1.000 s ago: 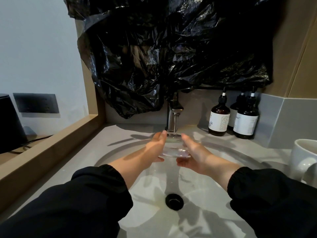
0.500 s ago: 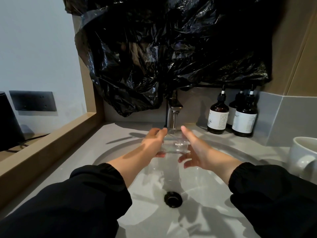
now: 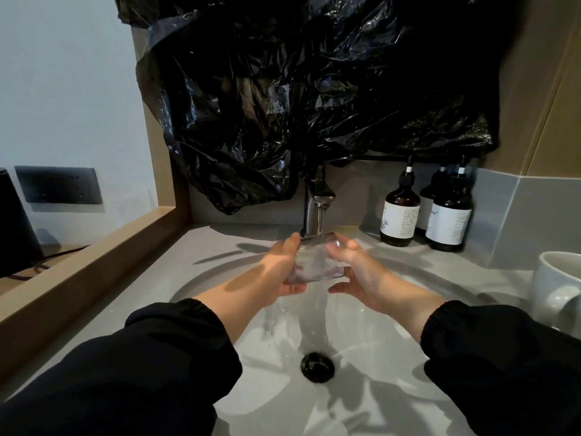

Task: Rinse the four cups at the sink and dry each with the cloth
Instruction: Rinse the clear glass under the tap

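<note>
Glass cup [image 3: 316, 262] under the faucet [image 3: 314, 212] stream, mid-frame.
My left hand [image 3: 279, 272] grips it; my right hand [image 3: 361, 275], clear of it before, now curls round its right side. Long axis upright, mouth up.

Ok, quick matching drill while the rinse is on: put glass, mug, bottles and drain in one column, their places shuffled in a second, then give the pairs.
Things
1 glass
2 mug
3 bottles
4 drain

Places
A back right of the counter, against the wall
B bottom of the basin
C under the running tap, between left hand and right hand
D far right edge of the view, beside the basin

Pairs: 1-C, 2-D, 3-A, 4-B
</note>
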A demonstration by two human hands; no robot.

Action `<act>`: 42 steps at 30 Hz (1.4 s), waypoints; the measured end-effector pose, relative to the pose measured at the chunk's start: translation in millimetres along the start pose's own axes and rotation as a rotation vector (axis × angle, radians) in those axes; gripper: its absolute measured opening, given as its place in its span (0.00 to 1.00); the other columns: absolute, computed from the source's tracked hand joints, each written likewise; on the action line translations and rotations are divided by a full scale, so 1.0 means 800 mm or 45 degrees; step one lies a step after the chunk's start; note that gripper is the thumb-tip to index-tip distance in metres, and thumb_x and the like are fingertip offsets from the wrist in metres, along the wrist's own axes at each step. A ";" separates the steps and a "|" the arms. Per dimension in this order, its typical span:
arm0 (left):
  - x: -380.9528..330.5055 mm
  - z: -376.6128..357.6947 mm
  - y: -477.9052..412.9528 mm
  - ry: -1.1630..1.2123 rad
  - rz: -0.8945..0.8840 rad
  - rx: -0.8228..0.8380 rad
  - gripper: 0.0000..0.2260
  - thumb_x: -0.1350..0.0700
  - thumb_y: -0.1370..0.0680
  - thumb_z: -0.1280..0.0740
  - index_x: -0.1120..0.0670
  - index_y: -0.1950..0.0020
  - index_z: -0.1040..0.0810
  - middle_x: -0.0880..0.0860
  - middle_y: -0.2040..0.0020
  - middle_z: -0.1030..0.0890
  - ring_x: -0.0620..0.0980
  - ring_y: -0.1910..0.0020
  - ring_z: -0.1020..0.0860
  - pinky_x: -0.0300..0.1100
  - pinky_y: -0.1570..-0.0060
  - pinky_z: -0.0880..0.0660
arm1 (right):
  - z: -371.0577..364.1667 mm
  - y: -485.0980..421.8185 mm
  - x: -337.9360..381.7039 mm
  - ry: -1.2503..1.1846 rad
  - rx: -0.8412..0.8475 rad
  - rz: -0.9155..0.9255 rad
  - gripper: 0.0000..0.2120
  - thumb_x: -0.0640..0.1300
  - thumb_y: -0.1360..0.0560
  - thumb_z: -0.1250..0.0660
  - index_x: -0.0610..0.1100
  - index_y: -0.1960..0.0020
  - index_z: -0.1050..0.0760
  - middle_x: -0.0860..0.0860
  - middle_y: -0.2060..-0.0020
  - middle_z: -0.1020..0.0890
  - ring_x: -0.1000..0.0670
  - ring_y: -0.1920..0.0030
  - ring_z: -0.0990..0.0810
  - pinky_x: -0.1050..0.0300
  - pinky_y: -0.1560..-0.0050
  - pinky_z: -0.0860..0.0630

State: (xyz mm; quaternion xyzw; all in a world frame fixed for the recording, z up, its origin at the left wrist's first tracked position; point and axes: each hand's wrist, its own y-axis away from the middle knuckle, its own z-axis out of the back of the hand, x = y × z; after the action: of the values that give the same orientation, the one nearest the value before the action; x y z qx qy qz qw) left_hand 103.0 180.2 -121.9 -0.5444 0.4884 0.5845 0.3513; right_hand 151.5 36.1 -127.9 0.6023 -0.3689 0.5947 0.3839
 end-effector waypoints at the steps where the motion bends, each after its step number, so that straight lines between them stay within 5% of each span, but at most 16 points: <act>1: 0.000 0.001 -0.001 -0.052 -0.063 -0.014 0.21 0.41 0.19 0.42 0.54 0.34 0.33 0.58 0.48 0.25 0.51 0.64 0.25 0.47 0.57 0.20 | 0.000 -0.001 0.001 -0.009 -0.011 -0.043 0.21 0.56 0.23 0.37 0.52 0.32 0.34 0.47 0.39 0.25 0.43 0.50 0.21 0.52 0.62 0.23; 6: 0.006 0.001 0.006 -0.377 -0.356 0.068 0.23 0.42 0.21 0.38 0.52 0.30 0.34 0.53 0.48 0.24 0.52 0.58 0.21 0.46 0.54 0.19 | 0.003 -0.001 0.000 -0.154 -0.038 -0.270 0.28 0.64 0.26 0.37 0.44 0.37 0.29 0.39 0.52 0.23 0.45 0.72 0.26 0.56 0.71 0.25; 13: 0.003 -0.003 0.010 -0.290 -0.374 0.250 0.28 0.54 0.21 0.33 0.49 0.24 0.42 0.56 0.44 0.23 0.52 0.55 0.20 0.50 0.44 0.22 | 0.020 0.005 0.008 -0.466 -0.158 -0.429 0.19 0.59 0.25 0.35 0.42 0.50 0.29 0.39 0.59 0.24 0.47 0.73 0.28 0.60 0.73 0.24; 22: 0.003 -0.002 0.009 -0.307 -0.338 0.292 0.26 0.56 0.20 0.36 0.51 0.23 0.42 0.54 0.41 0.23 0.51 0.52 0.20 0.48 0.44 0.25 | 0.021 0.002 0.004 -0.464 -0.238 -0.491 0.26 0.63 0.26 0.36 0.40 0.44 0.29 0.39 0.52 0.23 0.46 0.70 0.24 0.58 0.73 0.21; 26: 0.006 -0.003 0.007 -0.261 -0.260 0.270 0.24 0.46 0.18 0.43 0.49 0.23 0.42 0.50 0.31 0.29 0.53 0.48 0.19 0.47 0.43 0.25 | 0.014 0.009 0.009 -0.425 -0.221 -0.421 0.20 0.59 0.27 0.33 0.41 0.50 0.27 0.41 0.62 0.25 0.46 0.72 0.27 0.59 0.72 0.22; 31: 0.009 0.002 -0.001 -0.109 -0.136 0.195 0.24 0.39 0.19 0.46 0.50 0.27 0.35 0.53 0.29 0.31 0.58 0.41 0.22 0.55 0.46 0.22 | 0.005 0.013 0.012 -0.240 -0.135 -0.240 0.21 0.55 0.26 0.31 0.42 0.40 0.28 0.40 0.51 0.22 0.45 0.68 0.25 0.51 0.62 0.19; 36: -0.003 0.012 -0.004 0.134 0.183 0.068 0.30 0.33 0.22 0.46 0.54 0.32 0.30 0.61 0.36 0.25 0.63 0.53 0.18 0.52 0.67 0.19 | -0.005 0.014 0.012 0.007 -0.034 0.029 0.23 0.46 0.28 0.28 0.51 0.36 0.33 0.45 0.44 0.25 0.42 0.57 0.21 0.46 0.54 0.19; 42: -0.003 0.012 -0.007 0.112 0.234 -0.024 0.24 0.37 0.22 0.41 0.56 0.38 0.27 0.61 0.44 0.20 0.57 0.64 0.19 0.46 0.67 0.21 | -0.004 0.014 0.012 0.412 0.066 0.276 0.28 0.42 0.28 0.28 0.60 0.36 0.36 0.54 0.43 0.29 0.47 0.45 0.23 0.49 0.49 0.21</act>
State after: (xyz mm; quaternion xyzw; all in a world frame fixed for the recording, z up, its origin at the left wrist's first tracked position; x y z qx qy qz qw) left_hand 106.0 191.1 -121.5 -0.5258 0.5458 0.5942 0.2693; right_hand 140.0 34.2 -117.8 0.4654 -0.3497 0.7309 0.3561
